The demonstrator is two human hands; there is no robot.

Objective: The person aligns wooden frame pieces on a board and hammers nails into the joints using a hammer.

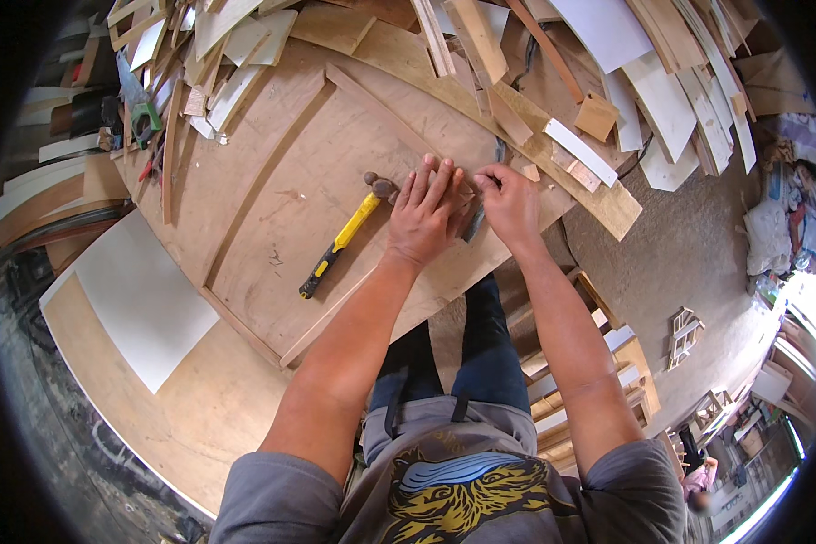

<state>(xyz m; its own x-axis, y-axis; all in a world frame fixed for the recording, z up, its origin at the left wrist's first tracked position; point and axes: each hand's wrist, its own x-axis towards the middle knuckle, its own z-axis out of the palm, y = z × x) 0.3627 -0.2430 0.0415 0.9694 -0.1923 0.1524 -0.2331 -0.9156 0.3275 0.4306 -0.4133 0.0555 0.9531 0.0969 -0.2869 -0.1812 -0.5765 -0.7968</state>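
Observation:
My left hand lies with fingers stretched out over the right corner of a frame of thin wooden strips. Right beside it, my right hand is closed, thumb and forefinger pinched together; whatever it holds is too small or hidden to make out. Between the two hands shows a dark grey object, mostly covered. A hammer with a yellow and black handle rests inside the frame, its head next to my left hand. Under everything is a plywood worktop.
Piled wood offcuts crowd the far side. A green-handled saw lies at the far left. A white-topped panel stands left of the worktop. Wooden pieces sit below right, and a person is in the right background.

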